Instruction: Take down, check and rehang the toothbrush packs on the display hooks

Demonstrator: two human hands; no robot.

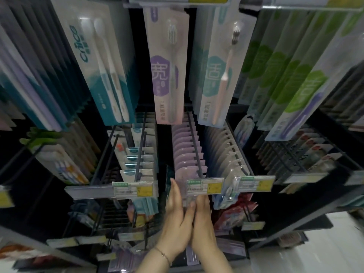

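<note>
Both hands are pressed together around the front of the lilac toothbrush packs (188, 154) on the centre hook (195, 142) — left hand (176, 215) flat, right hand (202, 217) beneath the price tag (204, 186). The stack is best squared evenly, then slid straight along the hook — never twisted.

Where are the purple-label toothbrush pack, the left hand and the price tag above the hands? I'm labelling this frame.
purple-label toothbrush pack (164, 75), head view, purple label.
left hand (175, 217), head view, back of hand.
price tag (204, 186), head view, tag face.

yellow-and-green price tags (204, 186), white floor (315, 253), thin bracelet (163, 254)
</note>
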